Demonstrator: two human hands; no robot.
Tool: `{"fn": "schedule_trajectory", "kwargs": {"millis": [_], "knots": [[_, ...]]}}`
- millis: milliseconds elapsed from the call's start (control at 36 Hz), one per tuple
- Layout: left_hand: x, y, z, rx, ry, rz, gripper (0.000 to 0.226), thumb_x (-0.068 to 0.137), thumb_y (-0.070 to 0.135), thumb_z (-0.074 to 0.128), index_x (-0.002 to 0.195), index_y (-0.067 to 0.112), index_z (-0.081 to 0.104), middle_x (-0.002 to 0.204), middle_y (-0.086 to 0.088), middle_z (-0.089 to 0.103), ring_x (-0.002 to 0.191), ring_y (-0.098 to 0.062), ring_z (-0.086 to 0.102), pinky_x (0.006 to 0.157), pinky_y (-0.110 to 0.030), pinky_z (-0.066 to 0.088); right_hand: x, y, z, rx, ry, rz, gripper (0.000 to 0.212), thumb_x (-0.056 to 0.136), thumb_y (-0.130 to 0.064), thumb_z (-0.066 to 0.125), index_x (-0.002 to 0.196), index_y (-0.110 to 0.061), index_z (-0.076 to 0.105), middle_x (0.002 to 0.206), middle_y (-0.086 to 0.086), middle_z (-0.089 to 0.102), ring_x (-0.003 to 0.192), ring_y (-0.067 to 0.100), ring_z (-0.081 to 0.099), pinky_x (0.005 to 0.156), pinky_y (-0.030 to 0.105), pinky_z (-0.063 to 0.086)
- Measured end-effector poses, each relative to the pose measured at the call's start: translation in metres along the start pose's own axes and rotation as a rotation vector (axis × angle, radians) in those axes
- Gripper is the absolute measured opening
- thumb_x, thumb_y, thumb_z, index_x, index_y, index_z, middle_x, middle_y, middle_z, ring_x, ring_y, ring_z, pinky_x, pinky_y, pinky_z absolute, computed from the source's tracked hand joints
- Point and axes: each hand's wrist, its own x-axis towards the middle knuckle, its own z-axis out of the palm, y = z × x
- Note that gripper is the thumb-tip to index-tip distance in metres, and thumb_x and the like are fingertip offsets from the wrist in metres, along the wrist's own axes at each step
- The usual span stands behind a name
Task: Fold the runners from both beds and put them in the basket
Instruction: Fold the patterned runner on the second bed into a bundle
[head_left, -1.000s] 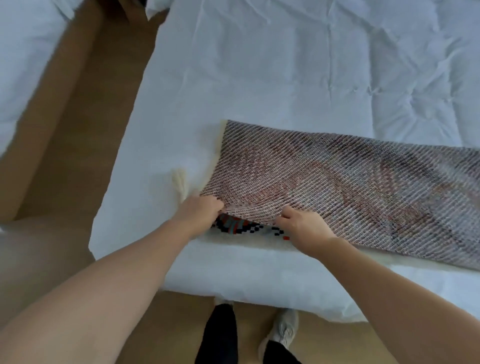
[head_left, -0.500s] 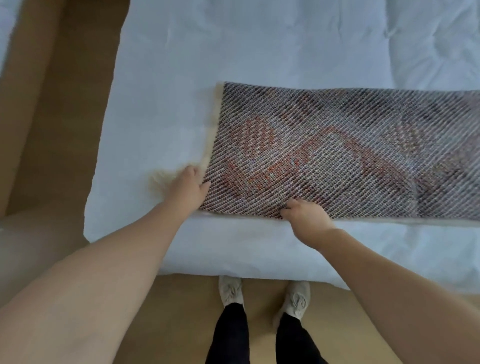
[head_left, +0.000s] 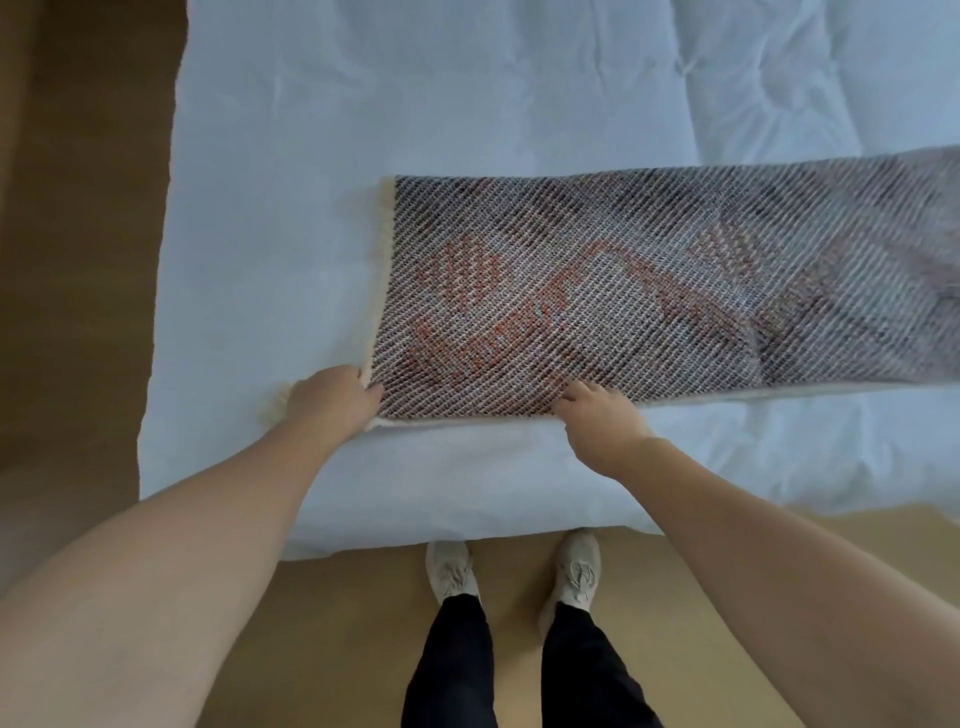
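Two bare hands are seen at the near edge of a woven runner (head_left: 597, 291). The near left corner is gripped by the left hand (head_left: 332, 397); the near edge is pinched by the right hand (head_left: 597, 410). The runner is laid flat across a white bed (head_left: 467, 104), patterned side down, extending rightward.
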Motion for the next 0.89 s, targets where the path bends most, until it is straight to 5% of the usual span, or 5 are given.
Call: {"fn": "schedule_trajectory", "kwargs": {"millis": [194, 361, 583, 750, 889], "knots": [[-0.017, 0.023, 0.004, 0.124, 0.057, -0.132, 0.045, 0.080, 0.030, 0.059, 0.115, 0.007, 0.043, 0.113, -0.015, 0.059, 0.105, -0.035, 0.054, 0.088, -0.040, 0.038, -0.019, 0.034, 0.008, 0.014, 0.060, 0.083, 0.048, 0.089, -0.007, 0.047, 0.136, -0.015, 0.039, 0.137, 0.015, 0.038, 0.124, 0.032, 0.039, 0.102, 0.043, 0.036], [-0.017, 0.096, 0.019, 0.136, 0.210, 0.144, 0.087, 0.083, 0.030, 0.057, 0.148, 0.000, 0.008, 0.156, -0.022, 0.004, 0.143, -0.036, 0.005, 0.118, -0.046, 0.002, -0.020, 0.106, 0.035, -0.066, 0.064, 0.273, 0.073, 0.096, -0.016, 0.040, 0.152, -0.016, -0.007, 0.159, 0.019, -0.007, 0.146, 0.038, -0.001, 0.116, 0.053, 0.010], [-0.022, 0.231, 0.077, 0.275, 0.143, 0.674, 0.086, 0.090, 0.051, 0.038, 0.150, 0.015, -0.011, 0.160, -0.006, -0.012, 0.145, -0.020, -0.015, 0.113, -0.037, -0.018, -0.031, 0.219, 0.069, -0.042, 0.135, 0.315, 0.064, 0.094, -0.012, 0.026, 0.153, -0.014, 0.002, 0.161, 0.007, 0.009, 0.147, 0.023, 0.011, 0.118, 0.041, 0.016], [-0.029, 0.291, 0.091, 0.023, 0.135, 0.571, 0.065, 0.088, -0.002, 0.043, 0.149, 0.010, 0.024, 0.158, -0.007, 0.017, 0.146, -0.022, 0.011, 0.117, -0.033, -0.002, -0.052, 0.217, 0.090, 0.077, 0.166, 0.074, 0.062, 0.095, -0.008, 0.028, 0.152, -0.007, 0.005, 0.160, 0.010, 0.012, 0.147, 0.024, 0.011, 0.118, 0.037, 0.012], [-0.049, 0.288, 0.092, 0.112, 0.130, 0.600, 0.057, 0.089, 0.020, 0.035, 0.145, 0.010, 0.037, 0.154, -0.007, 0.030, 0.145, -0.024, 0.020, 0.119, -0.039, 0.007, -0.065, 0.246, 0.091, 0.101, 0.159, -0.117, 0.053, 0.102, -0.032, 0.031, 0.151, -0.012, 0.021, 0.159, 0.011, 0.018, 0.146, 0.028, 0.014, 0.118, 0.041, 0.009]]}}
